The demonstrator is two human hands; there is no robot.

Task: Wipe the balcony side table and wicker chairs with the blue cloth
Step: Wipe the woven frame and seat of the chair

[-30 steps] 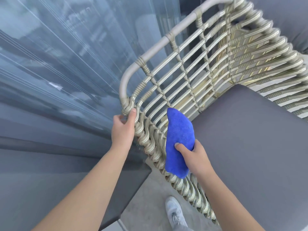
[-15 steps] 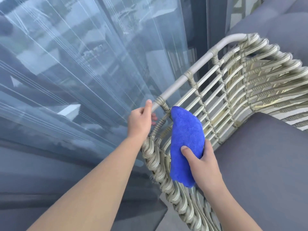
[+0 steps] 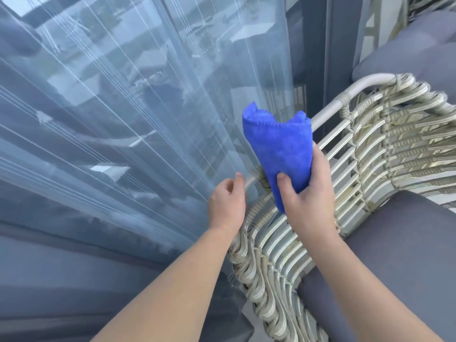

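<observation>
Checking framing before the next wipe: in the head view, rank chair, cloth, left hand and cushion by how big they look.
1. chair, spans most of the right side
2. cushion
3. cloth
4. left hand
Cloth and left hand look close; cloth is partly hidden by the right hand, so that order is unsure.

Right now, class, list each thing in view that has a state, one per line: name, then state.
Cloth: bunched, held up in the right hand's grip, over the chair's top rail.
Right hand: gripping the cloth.
Left hand: fingers curled by the rail; contact unclear.
Chair: upright, beside the glass.
Cushion: on the chair seat.
</observation>
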